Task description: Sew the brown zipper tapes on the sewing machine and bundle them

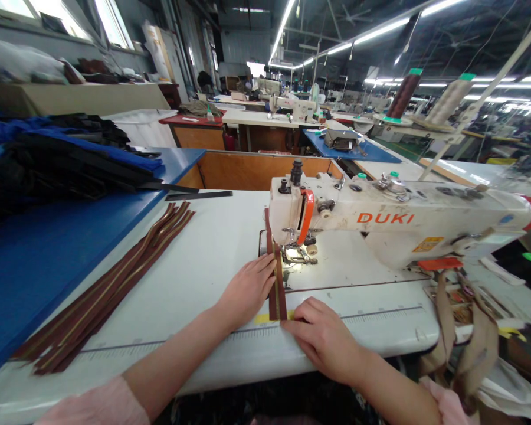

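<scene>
The brown strip [277, 292] lies on the table [194, 265] and runs under the machine [380, 221]. The left hand [246, 290] is flat and released, fingertips on the strip. The right hand [323, 339] touches its near end; whether it grasps, I cannot tell.

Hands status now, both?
Left hand: open, flat on the brown strip.
Right hand: fingers at the strip's near end; grip cannot be told.

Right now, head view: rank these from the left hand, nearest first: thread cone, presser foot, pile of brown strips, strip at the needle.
From the left hand:
1. Strip at the needle: fingertips on it, just right.
2. Presser foot: a little beyond, right.
3. Pile of brown strips: across the table, left.
4. Thread cone: far back, right.
</scene>
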Demonstrator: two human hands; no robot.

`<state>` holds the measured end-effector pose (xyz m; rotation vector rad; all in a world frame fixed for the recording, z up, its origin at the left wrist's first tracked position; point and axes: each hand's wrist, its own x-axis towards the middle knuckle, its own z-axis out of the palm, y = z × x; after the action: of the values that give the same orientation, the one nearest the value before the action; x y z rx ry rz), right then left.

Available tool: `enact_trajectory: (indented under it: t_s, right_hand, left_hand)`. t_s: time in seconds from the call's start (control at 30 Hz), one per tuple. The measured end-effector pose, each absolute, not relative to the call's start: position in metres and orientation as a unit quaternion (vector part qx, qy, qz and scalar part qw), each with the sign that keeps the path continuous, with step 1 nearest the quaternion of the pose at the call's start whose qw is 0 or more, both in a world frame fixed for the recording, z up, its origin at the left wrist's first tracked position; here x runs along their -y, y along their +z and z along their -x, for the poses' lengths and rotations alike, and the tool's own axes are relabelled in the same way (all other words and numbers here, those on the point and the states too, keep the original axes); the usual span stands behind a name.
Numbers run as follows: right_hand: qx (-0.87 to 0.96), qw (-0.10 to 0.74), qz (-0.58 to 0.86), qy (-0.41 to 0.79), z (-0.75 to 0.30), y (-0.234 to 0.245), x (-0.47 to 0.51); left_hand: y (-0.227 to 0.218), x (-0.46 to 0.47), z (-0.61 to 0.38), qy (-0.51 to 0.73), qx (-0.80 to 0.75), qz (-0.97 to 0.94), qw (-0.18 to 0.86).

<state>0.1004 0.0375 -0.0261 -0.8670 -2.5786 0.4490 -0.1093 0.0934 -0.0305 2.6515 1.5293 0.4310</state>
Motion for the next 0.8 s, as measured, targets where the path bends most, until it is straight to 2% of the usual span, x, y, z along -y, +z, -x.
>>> enact_trajectory:
  t_s: [0.1, 0.23, 0.37, 0.57, 0.8]
  right_hand:
    - [0.917, 0.190, 0.307, 0.168, -0.103, -0.027, -0.041]
    - [0.919, 0.176, 0.342, 0.092, -0.107, -0.025, -0.058]
    - [0.926, 0.138, 0.349, 0.031, -0.105, -0.019, -0.075]
    - [0.936, 0.093, 0.339, 0.012, -0.097, -0.014, -0.083]
    - [0.903, 0.144, 0.402, 0.047, -0.081, -0.019, -0.094]
  left_hand:
    - [-0.032, -0.098, 0.107, 0.146, -0.491, -0.859, -0.004]
    - [-0.035, -0.107, 0.105, 0.159, -0.468, -0.868, -0.040]
    - [-0.036, -0.110, 0.105, 0.173, -0.469, -0.866, -0.037]
    - [-0.037, -0.107, 0.104, 0.202, -0.471, -0.859, -0.022]
    - [-0.037, -0.104, 0.104, 0.225, -0.479, -0.848, 0.001]
